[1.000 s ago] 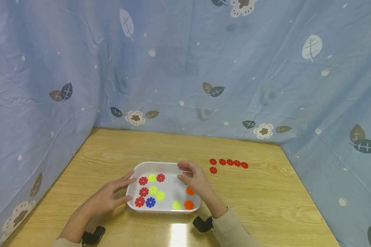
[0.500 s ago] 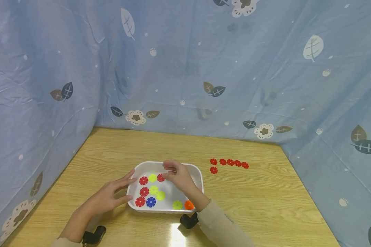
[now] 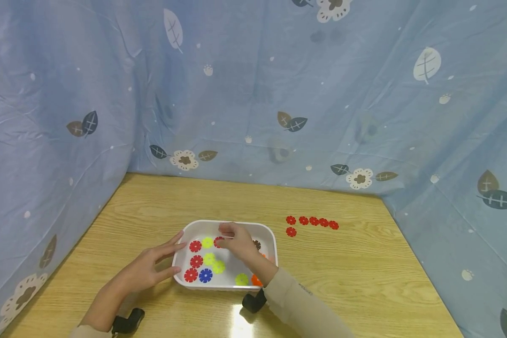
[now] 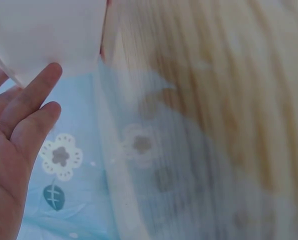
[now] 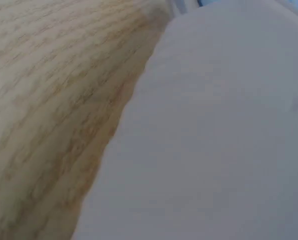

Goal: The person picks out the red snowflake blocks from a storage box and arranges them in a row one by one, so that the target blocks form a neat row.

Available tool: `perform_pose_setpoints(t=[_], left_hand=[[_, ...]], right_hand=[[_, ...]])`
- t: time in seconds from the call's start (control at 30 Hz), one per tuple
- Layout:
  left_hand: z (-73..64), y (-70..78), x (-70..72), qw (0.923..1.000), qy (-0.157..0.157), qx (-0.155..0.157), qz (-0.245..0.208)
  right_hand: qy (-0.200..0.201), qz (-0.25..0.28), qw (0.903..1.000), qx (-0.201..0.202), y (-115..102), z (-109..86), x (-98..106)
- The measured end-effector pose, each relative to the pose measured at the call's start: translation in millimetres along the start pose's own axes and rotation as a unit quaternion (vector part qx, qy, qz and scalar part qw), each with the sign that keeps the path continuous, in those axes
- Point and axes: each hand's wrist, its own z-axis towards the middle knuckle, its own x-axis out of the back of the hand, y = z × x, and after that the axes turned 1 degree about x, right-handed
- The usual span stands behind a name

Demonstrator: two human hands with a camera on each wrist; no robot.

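A white plastic tray [image 3: 236, 287] stands on the wooden table with flower-shaped notched discs inside. Spread fingers of my left hand [image 3: 145, 267] touch its left side; the left wrist view shows the fingertips against the outer wall of the tray [image 4: 44, 35]. My right hand [image 3: 241, 244] reaches into the tray. Its thumb and fingers are bent at a red disc [image 3: 218, 242] and partly hide it; whether they grip it cannot be seen. Around lie more red discs [image 3: 196, 261], yellow discs [image 3: 209, 258], a blue disc [image 3: 205, 275], an orange disc [image 3: 256, 280] and a brown disc [image 3: 257, 244].
On the table right of the tray, several red discs form a row [image 3: 314, 221], with another red disc [image 3: 291, 232] below its left end. A blue patterned curtain [image 3: 253, 94] encloses the back and sides. The right wrist view shows mostly the tray's outer wall [image 5: 199, 125].
My right hand has moved left across the tray from its right side to the red disc, uncovering the brown disc. My left hand has stayed at the tray's left side.
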Motion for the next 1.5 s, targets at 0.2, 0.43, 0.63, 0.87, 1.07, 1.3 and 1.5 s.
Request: perform_pose_setpoints(t=[0.2,0.43,0.63,0.87,1.07,1.3,1.5], left_hand=[[0.7,0.3,-0.9,1.0000,0.002,-0.001,0.003],[0.9,0.6,-0.5,1.0000,0.000,-0.004,-0.003],[-0.3,-2.7,-3.3,1.0000,0.000,-0.007,0.001],[-1.3,-3.5,-5.0,0.9999,0.002,0.013,0.002],[-1.9,-3.2,-5.1,0.9998,0.005,0.017,0.007],[-1.6,-2.4,-5.5,0.9998,0.009,0.009,0.017],[-1.2,-1.2,-4.0,0.9996,0.011,0.014,0.019]], right_hand=[[0.019,-0.062,0.9978,-0.013,8,0.7,-3],[0.019,-0.133,0.9909,-0.009,6,-0.4,-6],[0.013,-0.167,0.9859,0.008,12,-0.1,-10],[0.026,-0.232,0.9714,0.046,24,1.1,-18],[0.028,-0.252,0.9660,0.051,24,2.0,-21],[0.018,-0.275,0.9600,0.048,22,-0.2,-21],[0.008,-0.277,0.9604,0.028,18,-2.4,-21]])
